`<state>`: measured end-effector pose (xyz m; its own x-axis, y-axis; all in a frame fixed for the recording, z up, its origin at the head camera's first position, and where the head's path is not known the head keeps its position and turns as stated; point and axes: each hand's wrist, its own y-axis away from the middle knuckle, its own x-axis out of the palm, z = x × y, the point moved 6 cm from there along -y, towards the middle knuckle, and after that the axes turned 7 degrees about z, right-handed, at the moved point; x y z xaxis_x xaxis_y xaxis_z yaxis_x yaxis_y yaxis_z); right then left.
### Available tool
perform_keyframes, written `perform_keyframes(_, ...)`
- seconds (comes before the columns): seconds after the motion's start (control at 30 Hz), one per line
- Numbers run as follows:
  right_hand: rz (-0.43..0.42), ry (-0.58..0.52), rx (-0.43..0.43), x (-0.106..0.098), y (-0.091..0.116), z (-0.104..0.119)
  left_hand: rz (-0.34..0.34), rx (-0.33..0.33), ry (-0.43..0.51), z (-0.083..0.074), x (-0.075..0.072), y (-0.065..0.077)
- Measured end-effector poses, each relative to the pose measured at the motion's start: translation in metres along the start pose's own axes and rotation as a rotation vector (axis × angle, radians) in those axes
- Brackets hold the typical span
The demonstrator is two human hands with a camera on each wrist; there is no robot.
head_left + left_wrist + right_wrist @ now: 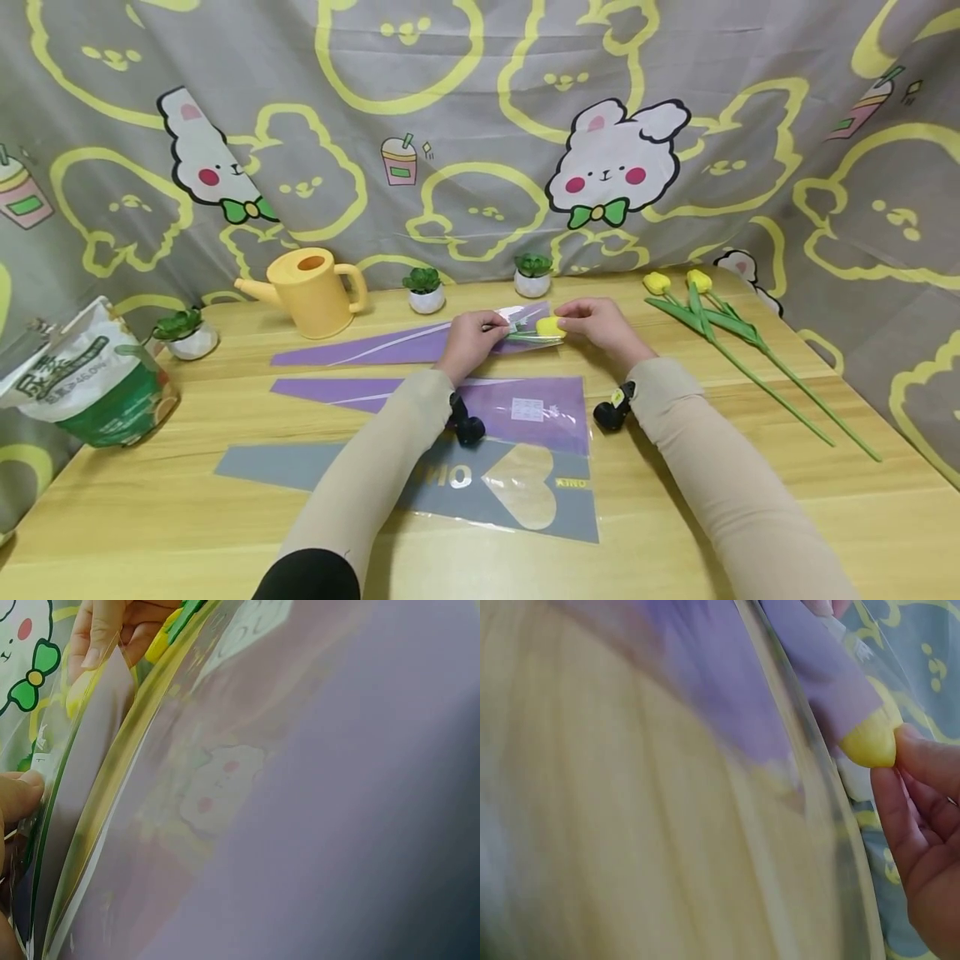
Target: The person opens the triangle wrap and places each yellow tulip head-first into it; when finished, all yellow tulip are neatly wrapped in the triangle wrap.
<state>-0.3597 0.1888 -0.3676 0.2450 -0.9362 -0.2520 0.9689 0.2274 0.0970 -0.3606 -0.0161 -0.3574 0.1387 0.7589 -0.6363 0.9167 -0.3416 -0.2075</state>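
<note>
Held tulip: yellow flower head (550, 326) at the wide end of the upper purple sleeve, right of the watering can (313, 293) and a bit nearer the person; head tip pinched, rest partly covered by film in the right wrist view.
Upper purple sleeve (408, 348): narrow end just nearer the person than the can, wide end off to the can's right; white label near the left thumb.
Hands: right hand (597, 323) pinches the flower tip, thumb against fingers; left hand (471, 342) pinches the upper sleeve by its label, cannot tell if the stem is gripped too. Both right of the can.
Lower purple sleeve (495, 404): flat, nearer the person than the can, white square label.
Grey sleeve (457, 500): flat, nearest the person on the can's near side, gold heart and lettering, partly under the left forearm.
Loose tulips (701, 312): two, yellow, far right of the can, stems crossing.
Succulents: one left of the can (186, 333), one just right (424, 290), one farther right (532, 276); white pots.
Bag (105, 383): white and green, left of the can, nearer the person.
Worktop (187, 500): wood-look, under the can.
Curtain (465, 75): grey, yellow outlines and rabbits, behind the can.
</note>
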Motion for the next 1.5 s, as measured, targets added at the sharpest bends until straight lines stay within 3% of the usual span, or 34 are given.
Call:
perform_keyframes(0.27, 0.005, 0.070, -0.018, 0.009, -0.002, 0.001, 0.007, 0.004, 0.006, 0.001, 0.002, 0.000)
perform_keyframes(0.67, 0.038, 0.072, 0.002, 0.015, -0.007, 0.002, -0.046, -0.026, 0.008, 0.005, 0.001, 0.001)
perform_keyframes(1.17, 0.049, 0.004, 0.027, 0.020, -0.009, -0.002, -0.094, -0.059, 0.073, 0.013, 0.000, 0.002)
perform_keyframes(1.5, 0.054, -0.019, 0.021, 0.020, -0.011, 0.000, -0.067, -0.070, 0.018, 0.013, -0.003, -0.002)
